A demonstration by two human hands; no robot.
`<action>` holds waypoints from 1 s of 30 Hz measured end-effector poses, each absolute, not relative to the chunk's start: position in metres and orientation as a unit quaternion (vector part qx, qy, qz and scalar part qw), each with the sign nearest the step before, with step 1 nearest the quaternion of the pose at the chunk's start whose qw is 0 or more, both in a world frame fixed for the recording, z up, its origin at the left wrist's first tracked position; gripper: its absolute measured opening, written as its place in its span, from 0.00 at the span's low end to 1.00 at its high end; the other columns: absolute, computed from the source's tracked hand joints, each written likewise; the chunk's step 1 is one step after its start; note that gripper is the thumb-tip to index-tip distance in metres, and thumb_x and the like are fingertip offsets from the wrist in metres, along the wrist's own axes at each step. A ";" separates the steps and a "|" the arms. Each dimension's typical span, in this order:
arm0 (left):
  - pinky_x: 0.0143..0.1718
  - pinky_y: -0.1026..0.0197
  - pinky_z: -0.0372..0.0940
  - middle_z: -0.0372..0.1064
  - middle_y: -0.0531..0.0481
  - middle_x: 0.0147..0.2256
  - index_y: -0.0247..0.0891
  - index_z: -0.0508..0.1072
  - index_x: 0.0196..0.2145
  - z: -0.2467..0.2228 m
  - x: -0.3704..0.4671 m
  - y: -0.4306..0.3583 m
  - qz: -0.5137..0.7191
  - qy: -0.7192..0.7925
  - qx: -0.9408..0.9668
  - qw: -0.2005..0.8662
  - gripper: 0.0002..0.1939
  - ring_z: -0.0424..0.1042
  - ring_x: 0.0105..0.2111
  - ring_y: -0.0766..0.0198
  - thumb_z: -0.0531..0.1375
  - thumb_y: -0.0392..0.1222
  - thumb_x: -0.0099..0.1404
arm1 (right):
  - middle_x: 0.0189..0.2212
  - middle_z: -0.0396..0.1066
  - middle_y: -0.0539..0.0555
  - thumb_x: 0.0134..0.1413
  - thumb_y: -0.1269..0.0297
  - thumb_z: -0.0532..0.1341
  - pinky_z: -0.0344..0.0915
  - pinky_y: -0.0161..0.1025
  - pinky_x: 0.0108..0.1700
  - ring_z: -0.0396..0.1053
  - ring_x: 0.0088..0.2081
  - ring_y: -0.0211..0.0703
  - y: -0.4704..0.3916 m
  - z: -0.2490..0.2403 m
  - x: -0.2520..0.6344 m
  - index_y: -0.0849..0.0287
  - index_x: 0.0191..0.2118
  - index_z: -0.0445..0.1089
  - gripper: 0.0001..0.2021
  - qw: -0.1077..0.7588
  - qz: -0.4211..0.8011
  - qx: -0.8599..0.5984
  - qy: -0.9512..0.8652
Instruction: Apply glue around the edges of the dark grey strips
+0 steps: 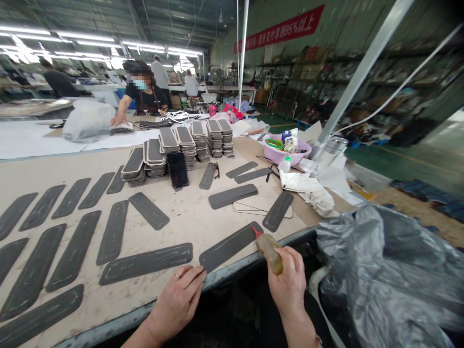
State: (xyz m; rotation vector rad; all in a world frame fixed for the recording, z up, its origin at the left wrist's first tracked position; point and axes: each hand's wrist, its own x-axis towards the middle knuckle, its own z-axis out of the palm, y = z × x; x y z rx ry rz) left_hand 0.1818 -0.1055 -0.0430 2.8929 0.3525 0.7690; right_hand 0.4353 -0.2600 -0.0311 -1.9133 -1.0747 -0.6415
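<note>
Right hand (288, 280) grips a glue bottle (270, 249), fingers wrapped around it, red nozzle touching the far end of a dark grey strip (230, 246) at the table's (203, 217) near edge. Left hand (179, 302) lies flat, fingers loose and extended, fingertips pinning the strip's near end. More strips are spread to the left; stacks of strips (188, 142) and a phone (177, 169) sit farther back. A grey plastic bag (384, 270) is at right.

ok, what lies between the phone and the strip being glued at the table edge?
Head view: mostly bare table between the phone and the strip; no piece lies on that line.
</note>
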 end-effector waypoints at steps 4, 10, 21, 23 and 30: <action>0.51 0.52 0.67 0.71 0.42 0.48 0.34 0.73 0.49 -0.046 0.182 -0.104 0.249 0.118 0.959 0.071 0.15 0.68 0.47 0.57 0.52 0.31 0.68 | 0.42 0.65 0.61 0.59 0.65 0.60 0.68 0.50 0.44 0.66 0.44 0.52 -0.259 -0.030 0.440 0.60 0.44 0.67 0.08 0.413 -0.271 -0.767 -0.408; 0.51 0.51 0.67 0.72 0.42 0.47 0.35 0.73 0.48 -0.045 0.183 -0.105 0.255 0.123 0.956 0.076 0.15 0.68 0.46 0.57 0.52 0.31 0.68 | 0.42 0.65 0.61 0.59 0.63 0.61 0.68 0.49 0.42 0.67 0.42 0.51 -0.265 -0.027 0.442 0.60 0.43 0.68 0.09 0.411 -0.285 -0.770 -0.396; 0.50 0.51 0.68 0.72 0.41 0.46 0.35 0.73 0.49 -0.042 0.184 -0.106 0.256 0.130 0.955 0.079 0.16 0.69 0.45 0.56 0.52 0.31 0.67 | 0.41 0.66 0.62 0.58 0.60 0.63 0.68 0.49 0.43 0.67 0.42 0.53 -0.282 -0.024 0.432 0.60 0.43 0.69 0.11 0.405 -0.289 -0.779 -0.382; 0.50 0.51 0.67 0.72 0.41 0.46 0.34 0.73 0.48 -0.041 0.185 -0.106 0.256 0.126 0.955 0.076 0.15 0.69 0.45 0.56 0.52 0.31 0.67 | 0.41 0.66 0.61 0.58 0.60 0.64 0.68 0.49 0.43 0.68 0.42 0.53 -0.284 -0.022 0.428 0.61 0.43 0.68 0.11 0.408 -0.288 -0.774 -0.390; 0.49 0.51 0.67 0.72 0.41 0.45 0.33 0.73 0.47 -0.035 0.186 -0.108 0.256 0.129 0.955 0.078 0.15 0.69 0.44 0.57 0.51 0.31 0.67 | 0.41 0.65 0.60 0.58 0.60 0.64 0.67 0.47 0.41 0.67 0.41 0.51 -0.292 -0.022 0.410 0.60 0.42 0.68 0.11 0.427 -0.253 -0.744 -0.447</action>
